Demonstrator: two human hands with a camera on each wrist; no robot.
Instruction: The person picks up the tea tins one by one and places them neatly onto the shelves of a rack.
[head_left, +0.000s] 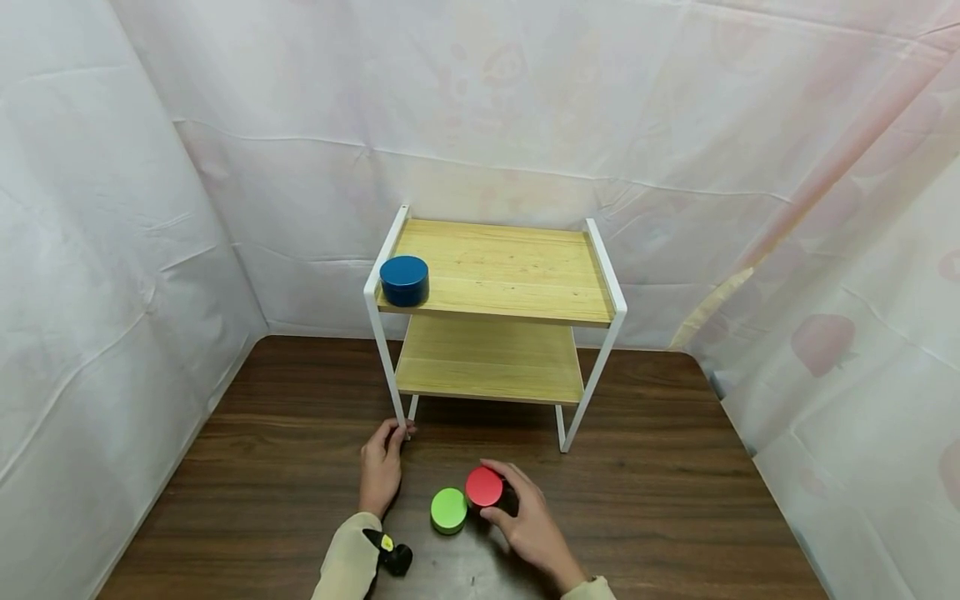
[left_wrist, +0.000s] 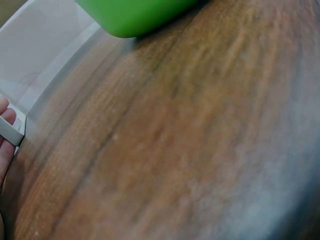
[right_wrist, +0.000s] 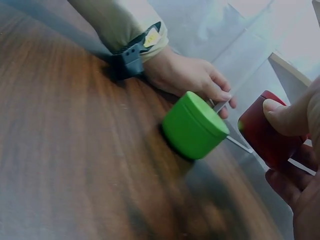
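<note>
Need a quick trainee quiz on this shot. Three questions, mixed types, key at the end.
1. What does the right hand hold?
2. True or false: the blue container stands on the lower shelf.
3. Fill in: the left hand grips a front ___ of the shelf unit.

Key:
1. The red container.
2. False; it stands on the upper shelf.
3. leg.

The left hand point(head_left: 381, 468) stretches forward, fingers point(right_wrist: 220, 80) curled in a grip. The right hand point(head_left: 532, 527) slants forward and leftward, thumb point(right_wrist: 285, 119) and fingers pinching.
</note>
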